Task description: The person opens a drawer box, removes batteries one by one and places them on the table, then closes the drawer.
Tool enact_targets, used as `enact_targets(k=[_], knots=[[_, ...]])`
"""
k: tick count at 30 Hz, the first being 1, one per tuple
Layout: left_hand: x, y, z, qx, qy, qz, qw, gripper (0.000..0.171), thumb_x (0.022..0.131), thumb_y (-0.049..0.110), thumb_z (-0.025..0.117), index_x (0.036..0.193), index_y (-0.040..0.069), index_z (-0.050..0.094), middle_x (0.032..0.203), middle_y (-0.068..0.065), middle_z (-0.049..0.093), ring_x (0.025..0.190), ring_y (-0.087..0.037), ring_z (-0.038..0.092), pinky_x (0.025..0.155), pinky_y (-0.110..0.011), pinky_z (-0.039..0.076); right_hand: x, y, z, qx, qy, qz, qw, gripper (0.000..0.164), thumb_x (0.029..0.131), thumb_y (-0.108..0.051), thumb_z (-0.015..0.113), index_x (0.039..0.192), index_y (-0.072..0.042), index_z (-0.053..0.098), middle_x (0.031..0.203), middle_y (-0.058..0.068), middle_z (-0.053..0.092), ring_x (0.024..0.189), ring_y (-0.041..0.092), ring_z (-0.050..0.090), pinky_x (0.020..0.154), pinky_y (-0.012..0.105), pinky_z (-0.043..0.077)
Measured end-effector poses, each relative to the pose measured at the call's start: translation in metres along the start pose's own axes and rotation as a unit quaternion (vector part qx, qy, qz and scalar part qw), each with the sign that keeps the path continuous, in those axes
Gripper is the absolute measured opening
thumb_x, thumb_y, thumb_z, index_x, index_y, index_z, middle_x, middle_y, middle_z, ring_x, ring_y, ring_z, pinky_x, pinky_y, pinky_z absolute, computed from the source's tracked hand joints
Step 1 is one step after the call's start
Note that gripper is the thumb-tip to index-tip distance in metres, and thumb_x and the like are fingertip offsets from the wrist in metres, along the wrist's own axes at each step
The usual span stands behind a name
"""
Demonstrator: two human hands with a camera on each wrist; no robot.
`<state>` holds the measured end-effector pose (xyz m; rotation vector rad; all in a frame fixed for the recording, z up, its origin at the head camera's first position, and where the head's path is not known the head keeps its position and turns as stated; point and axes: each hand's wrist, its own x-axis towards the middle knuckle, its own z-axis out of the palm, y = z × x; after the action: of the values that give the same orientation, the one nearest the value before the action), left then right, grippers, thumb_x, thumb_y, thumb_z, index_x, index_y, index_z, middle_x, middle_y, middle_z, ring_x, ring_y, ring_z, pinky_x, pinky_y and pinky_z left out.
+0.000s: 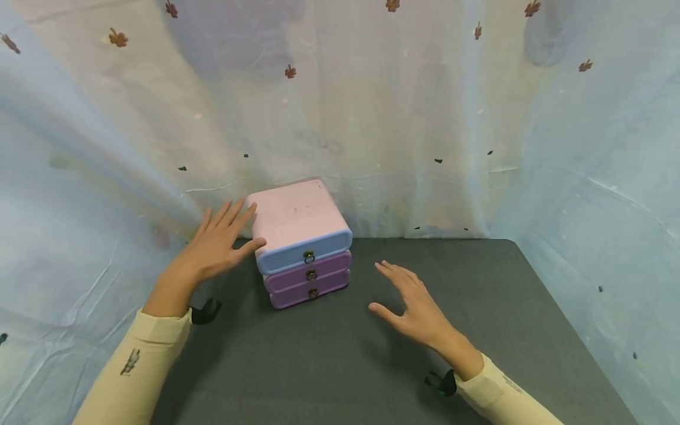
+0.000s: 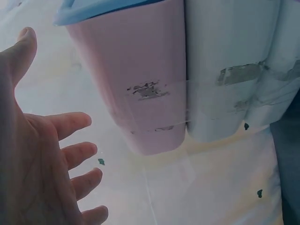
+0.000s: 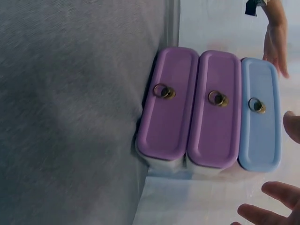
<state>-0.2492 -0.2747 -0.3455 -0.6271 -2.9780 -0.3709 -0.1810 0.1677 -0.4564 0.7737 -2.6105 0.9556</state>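
Note:
A small chest of three stacked drawers (image 1: 300, 215) stands on the table, its top pink, its upper drawer front (image 3: 260, 136) blue and the two lower fronts (image 3: 213, 131) purple. Each front carries a brass ring pull (image 1: 309, 257). In the head view my left hand (image 1: 218, 242) overlaps the chest's upper left edge, fingers spread. The left wrist view shows that hand (image 2: 51, 154) apart from the pink side (image 2: 140, 61), holding nothing. To the right of the chest, my right hand (image 1: 414, 307) hovers over the table with fingers extended and thumb apart, also holding nothing.
A dark grey cloth covers the table (image 1: 478, 307). Pale curtains (image 1: 372, 106) with small leaf prints hang behind it and along both sides. Torn tape (image 2: 241, 73) runs across the chest's side. Dark straps (image 1: 206, 311) circle both wrists.

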Motion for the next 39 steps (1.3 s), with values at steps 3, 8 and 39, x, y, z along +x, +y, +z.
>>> enact_targets(k=[3, 8, 39], knots=[[0.007, 0.0, -0.002, -0.003, -0.007, -0.002, 1.0, 0.092, 0.108, 0.067, 0.046, 0.175, 0.018, 0.006, 0.181, -0.013, -0.007, 0.165, -0.044, -0.008, 0.127, -0.069, -0.011, 0.005, -0.004, 0.005, 0.02, 0.002, -0.012, 1.0, 0.083, 0.097, -0.045, 0.081, 0.167, -0.025, 0.042, 0.171, 0.001, 0.041, 0.154, 0.031, 0.039, 0.119, 0.064, 0.039], [0.018, 0.001, -0.002, -0.004, -0.019, -0.008, 0.9998, 0.095, 0.107, 0.069, 0.047, 0.175, 0.016, 0.006, 0.181, -0.015, -0.005, 0.165, -0.045, -0.007, 0.128, -0.068, -0.009, 0.013, -0.013, 0.015, 0.047, 0.001, -0.022, 0.999, 0.08, 0.097, -0.043, 0.081, 0.166, -0.026, 0.044, 0.169, 0.0, 0.044, 0.153, 0.027, 0.042, 0.117, 0.061, 0.043], [0.047, 0.007, 0.013, -0.021, -0.054, -0.024, 0.998, 0.106, 0.106, 0.072, 0.044, 0.172, 0.006, -0.005, 0.179, -0.019, -0.011, 0.165, -0.038, -0.012, 0.132, -0.06, 0.0, 0.064, -0.044, 0.055, 0.216, 0.002, 0.023, 0.976, 0.054, 0.102, -0.027, 0.078, 0.15, -0.009, 0.061, 0.144, 0.015, 0.065, 0.125, 0.038, 0.064, 0.101, 0.051, 0.057]])
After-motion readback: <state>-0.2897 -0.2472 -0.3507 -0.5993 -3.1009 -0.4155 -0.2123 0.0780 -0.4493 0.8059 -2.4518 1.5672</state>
